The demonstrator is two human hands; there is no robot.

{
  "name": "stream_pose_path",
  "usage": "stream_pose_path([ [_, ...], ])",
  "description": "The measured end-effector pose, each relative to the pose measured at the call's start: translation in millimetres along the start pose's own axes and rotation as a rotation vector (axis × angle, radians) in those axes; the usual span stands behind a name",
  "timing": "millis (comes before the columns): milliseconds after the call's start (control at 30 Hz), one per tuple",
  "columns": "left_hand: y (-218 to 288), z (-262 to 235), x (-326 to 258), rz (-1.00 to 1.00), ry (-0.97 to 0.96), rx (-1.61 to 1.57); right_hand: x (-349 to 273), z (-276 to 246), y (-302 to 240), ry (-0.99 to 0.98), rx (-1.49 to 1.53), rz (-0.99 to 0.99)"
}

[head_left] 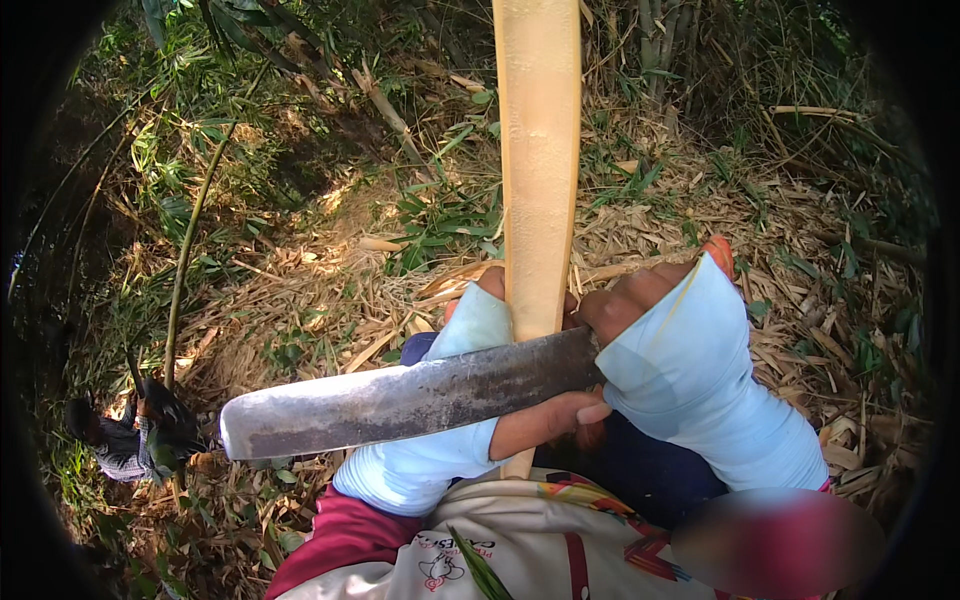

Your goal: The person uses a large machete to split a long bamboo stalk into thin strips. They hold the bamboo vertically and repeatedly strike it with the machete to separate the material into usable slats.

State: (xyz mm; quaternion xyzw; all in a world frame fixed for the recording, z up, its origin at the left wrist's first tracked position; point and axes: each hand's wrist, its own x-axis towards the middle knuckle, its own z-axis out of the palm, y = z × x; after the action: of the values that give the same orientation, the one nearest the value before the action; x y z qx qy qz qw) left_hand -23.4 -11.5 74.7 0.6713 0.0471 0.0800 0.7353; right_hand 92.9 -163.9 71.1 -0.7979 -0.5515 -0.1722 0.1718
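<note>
A long, pale split bamboo strip (541, 150) stands upright before me, running from the top of the view down towards my lap. My left hand (540, 425) is closed around its lower part, with the thumb in front and the fingers largely behind the strip and a blade. That broad, dark-stained machete blade (410, 402) lies across the front of the strip, its squared tip pointing left. My right hand (632, 300) is closed at the blade's right end; the handle is hidden in it. Light blue fabric covers both wrists and forearms, leaving the fingers bare.
Dry leaves and bamboo litter (310, 290) cover the ground. A thin green stem (195, 240) rises at the left, near another person (140, 435) in dark clothing. Bamboo stalks (665, 50) stand at the back. A printed light cloth (500, 530) covers my lap.
</note>
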Motion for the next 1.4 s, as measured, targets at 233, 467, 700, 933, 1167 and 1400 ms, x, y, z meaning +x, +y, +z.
stream_pose_path([
  [233,-13.8,4.6,-2.8,-0.02,0.122,0.034,-1.6,5.3,-4.2,-0.055,-0.043,0.067],
  [467,-21.7,-4.0,2.7,-0.007,0.198,-0.091,-1.3,-14.9,9.4,0.081,0.284,0.055],
  [700,-22.4,-35.7,2.2,0.133,0.248,-0.092,-80.5,11.1,178.5,0.159,1.388,0.716],
  [933,-7.1,-41.1,-8.2,0.161,0.292,-0.078,-53.8,17.7,133.7,0.034,0.347,0.51],
  [1167,-0.5,-35.5,-4.2,0.131,0.285,-0.026,3.8,-26.6,31.0,0.341,0.332,0.028],
  [1400,2.7,-26.5,-10.9,0.094,0.242,0.047,34.1,3.4,-14.1,-0.006,0.243,-0.081],
])
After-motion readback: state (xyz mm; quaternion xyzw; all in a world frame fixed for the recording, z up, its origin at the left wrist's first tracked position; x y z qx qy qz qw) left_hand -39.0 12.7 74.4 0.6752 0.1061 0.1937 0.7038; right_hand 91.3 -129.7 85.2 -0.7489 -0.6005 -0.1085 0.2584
